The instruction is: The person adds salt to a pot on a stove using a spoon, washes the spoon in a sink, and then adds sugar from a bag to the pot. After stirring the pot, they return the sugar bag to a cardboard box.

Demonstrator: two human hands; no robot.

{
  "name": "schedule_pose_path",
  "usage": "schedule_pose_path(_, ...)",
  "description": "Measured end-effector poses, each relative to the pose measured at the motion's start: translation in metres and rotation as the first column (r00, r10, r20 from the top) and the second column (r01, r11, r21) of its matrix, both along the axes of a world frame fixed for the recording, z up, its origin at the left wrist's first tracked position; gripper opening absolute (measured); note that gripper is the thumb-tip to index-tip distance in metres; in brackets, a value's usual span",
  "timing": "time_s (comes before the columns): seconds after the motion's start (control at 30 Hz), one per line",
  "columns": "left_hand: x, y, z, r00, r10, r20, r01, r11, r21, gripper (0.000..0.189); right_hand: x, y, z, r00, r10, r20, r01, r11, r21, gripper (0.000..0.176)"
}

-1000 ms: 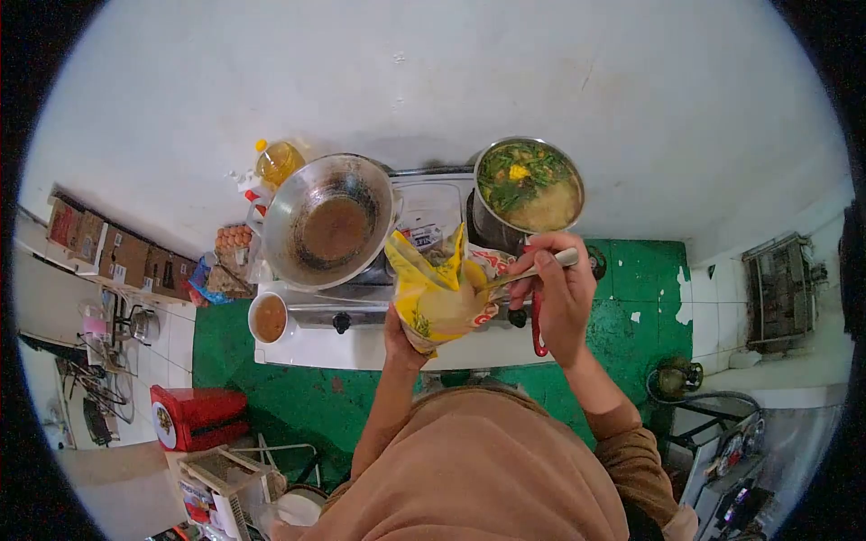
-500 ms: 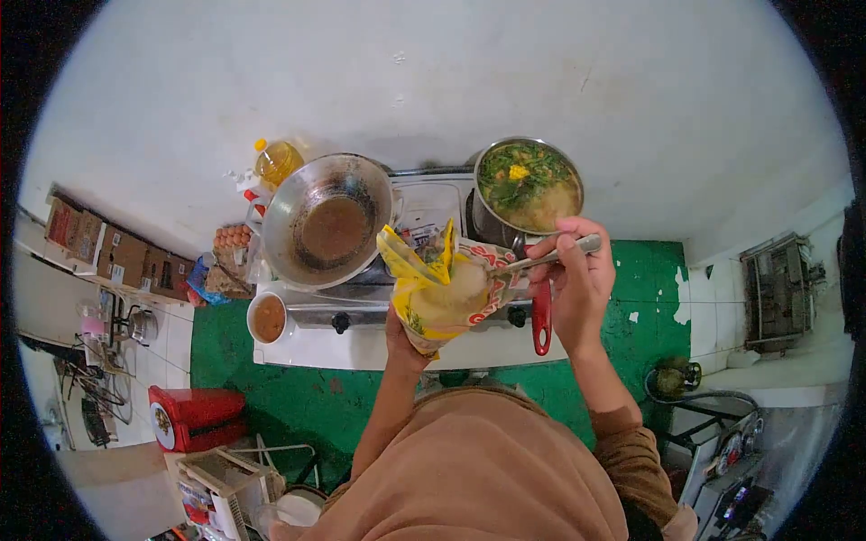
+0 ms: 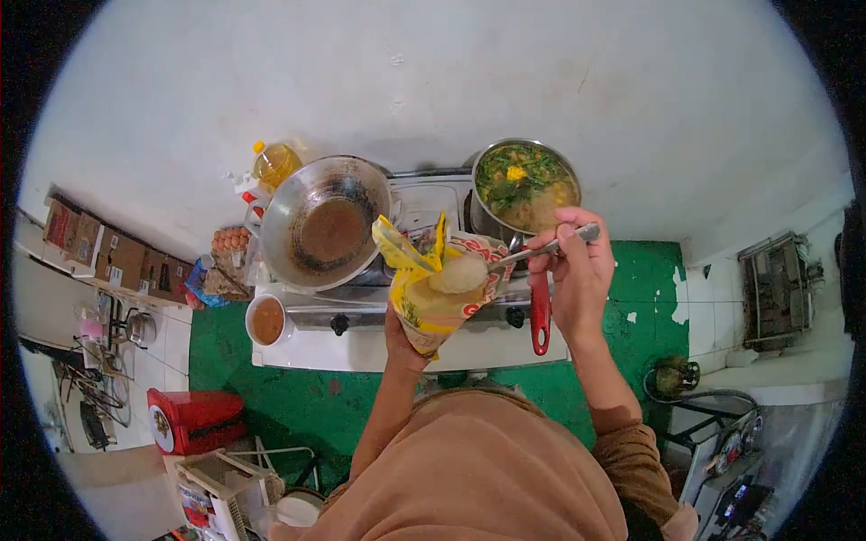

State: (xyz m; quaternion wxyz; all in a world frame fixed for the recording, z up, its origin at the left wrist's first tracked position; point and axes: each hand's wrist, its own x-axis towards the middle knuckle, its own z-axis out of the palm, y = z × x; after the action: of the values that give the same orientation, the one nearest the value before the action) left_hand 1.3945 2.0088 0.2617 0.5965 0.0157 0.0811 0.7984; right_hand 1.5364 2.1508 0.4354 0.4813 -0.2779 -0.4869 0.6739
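Observation:
My left hand point(image 3: 403, 341) grips an opened yellow seasoning packet point(image 3: 419, 307) from below and its left side, its torn top folded outward. Between the thumb and fingers of my right hand point(image 3: 575, 266) is the handle of a metal spoon point(image 3: 519, 259). The spoon's bowl carries a heap of pale powder point(image 3: 460, 275) at the packet's mouth, and hides under that heap. Just beyond my right hand stands a metal pot point(image 3: 514, 221) of broth with green leaves and a yellow piece of corn point(image 3: 515, 172).
A large wok point(image 3: 298, 189) with brown residue sits on the left of the gas stove point(image 3: 424, 198). A utensil with a red handle point(image 3: 540, 325) juts out below the pot. Nearby are a white bowl point(image 3: 252, 320) of brownish liquid, an oil bottle point(image 3: 276, 165) and eggs point(image 3: 231, 239).
The spoon's heap of powder now shows larger and more clearly above the packet's opening. My right hand has shifted slightly up and left; the left hand keeps its hold.

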Motion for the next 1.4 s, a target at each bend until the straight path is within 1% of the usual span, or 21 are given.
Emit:
schedule_pose_path(0.07, 0.0, 0.003, 0.005, 1.0, 0.013, -0.013, -0.014, 0.997, -0.082, 0.065, -0.001, 0.001, 0.001, 1.0, -0.003, 0.005, 0.003, 1.0, -0.006, 0.021)
schedule_pose_path(0.1, 0.0, 0.004, 0.008, 1.0, 0.012, -0.014, -0.013, 0.997, -0.08, 0.065, -0.002, 0.002, 0.002, 1.0, -0.006, 0.01, 0.006, 1.0, -0.016, 0.021)
schedule_pose_path(0.17, -0.002, 0.007, 0.012, 1.0, -0.009, 0.011, 0.01, 0.992, -0.126, 0.063, -0.003, 0.006, -0.001, 1.0, -0.011, 0.014, 0.011, 1.0, 0.007, 0.021)
schedule_pose_path(0.27, -0.003, 0.008, 0.01, 0.999, -0.006, 0.046, 0.009, 0.998, -0.07, 0.061, -0.005, 0.005, 0.0, 1.0, -0.013, 0.024, 0.012, 1.0, 0.026, 0.02)
schedule_pose_path(0.43, -0.005, 0.009, 0.006, 0.999, -0.012, 0.035, 0.013, 0.999, -0.043, 0.061, -0.005, 0.009, -0.003, 1.0, 0.012, 0.008, -0.012, 0.999, 0.034, 0.02)
schedule_pose_path(0.5, -0.005, 0.009, 0.004, 0.999, -0.016, 0.044, 0.018, 0.999, -0.037, 0.061, -0.006, 0.012, -0.003, 1.0, -0.018, 0.004, 0.018, 1.0, 0.015, 0.019)
schedule_pose_path(0.57, -0.007, 0.009, 0.002, 0.997, -0.035, 0.064, 0.036, 0.999, -0.01, 0.062, -0.007, 0.012, -0.004, 1.0, -0.021, 0.004, 0.021, 1.0, 0.008, 0.019)
schedule_pose_path(0.67, -0.008, 0.01, -0.003, 0.998, -0.046, 0.046, 0.045, 0.999, 0.028, 0.063, -0.007, 0.013, -0.003, 1.0, -0.011, 0.013, 0.011, 1.0, -0.009, 0.019)
schedule_pose_path(0.7, -0.008, 0.011, -0.001, 0.998, -0.046, 0.046, 0.045, 0.999, 0.027, 0.063, -0.008, 0.013, -0.003, 1.0, 0.003, 0.02, -0.003, 1.0, -0.019, 0.019)
schedule_pose_path(0.77, -0.009, 0.012, 0.003, 0.998, -0.029, 0.06, 0.032, 0.998, -0.052, 0.063, -0.009, 0.013, -0.004, 1.0, -0.008, 0.01, 0.008, 1.0, -0.009, 0.019)
schedule_pose_path(0.83, -0.009, 0.014, 0.007, 0.999, -0.024, 0.034, 0.025, 0.998, -0.05, 0.063, -0.01, 0.014, -0.004, 1.0, -0.02, -0.001, 0.02, 1.0, 0.001, 0.019)
schedule_pose_path(0.87, -0.009, 0.015, 0.009, 1.0, -0.019, 0.007, 0.019, 0.999, -0.046, 0.063, -0.01, 0.013, -0.002, 1.0, -0.019, 0.008, 0.019, 1.0, -0.022, 0.019)
schedule_pose_path(0.9, -0.009, 0.016, 0.012, 1.0, -0.019, 0.007, 0.019, 0.999, -0.046, 0.063, -0.01, 0.013, -0.001, 1.0, -0.017, 0.017, 0.018, 0.999, -0.045, 0.019)
schedule_pose_path(0.97, -0.008, 0.016, 0.017, 0.999, 0.005, 0.036, -0.003, 0.997, -0.075, 0.063, -0.01, 0.016, -0.003, 1.0, -0.017, 0.008, 0.017, 0.999, -0.032, 0.019)
schedule_pose_path(1.07, -0.01, 0.016, 0.009, 0.999, -0.012, 0.033, 0.014, 0.999, -0.038, 0.063, -0.011, 0.017, -0.006, 1.0, -0.019, -0.004, 0.019, 1.0, -0.025, 0.019)
schedule_pose_path(1.17, -0.009, 0.017, 0.012, 0.997, 0.006, 0.071, 0.0, 0.996, -0.085, 0.063, -0.012, 0.016, -0.005, 1.0, -0.027, -0.007, 0.027, 0.999, -0.045, 0.019)
schedule_pose_path(1.27, -0.013, 0.015, 0.002, 0.995, -0.03, 0.097, 0.036, 0.998, -0.058, 0.061, -0.014, 0.018, -0.003, 0.999, -0.038, -0.012, 0.037, 0.998, -0.055, 0.018)
schedule_pose_path(1.4, -0.014, 0.02, 0.004, 0.997, -0.036, 0.075, 0.038, 0.999, -0.035, 0.06, -0.017, 0.021, -0.004, 0.998, -0.042, -0.044, 0.039, 0.998, -0.052, 0.017)
